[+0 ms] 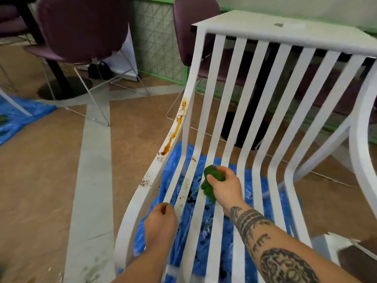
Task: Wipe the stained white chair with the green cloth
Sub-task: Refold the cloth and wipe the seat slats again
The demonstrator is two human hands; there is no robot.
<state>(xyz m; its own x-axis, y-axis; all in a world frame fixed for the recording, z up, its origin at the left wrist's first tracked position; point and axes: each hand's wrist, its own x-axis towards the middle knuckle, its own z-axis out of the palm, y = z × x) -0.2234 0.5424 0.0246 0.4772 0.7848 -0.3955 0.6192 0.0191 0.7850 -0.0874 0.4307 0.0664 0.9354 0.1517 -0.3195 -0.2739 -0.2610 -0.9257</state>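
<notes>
Near centre, on the slatted seat of the white chair (285, 35), we saw the right hand (226, 185) with its grip clamped on the green cloth (208, 188). The cloth was bunched up and pressed against a seat slat, just near of where the seat bent up into the backrest. The right forearm was tattooed. The left hand (161, 221) sat at the near ends of the left slats with its fingers curled. We could not tell whether its grip held a slat or nothing. An orange-brown streak (173, 135) ran down the chair's left side rail, with dark specks (145, 182) nearer on the same rail. Smaller specks marked the left slats. A blue plastic sheet (175, 166) lay on the floor (40, 170) under the chair. Purple chairs (81, 27) stood far left and far centre.
</notes>
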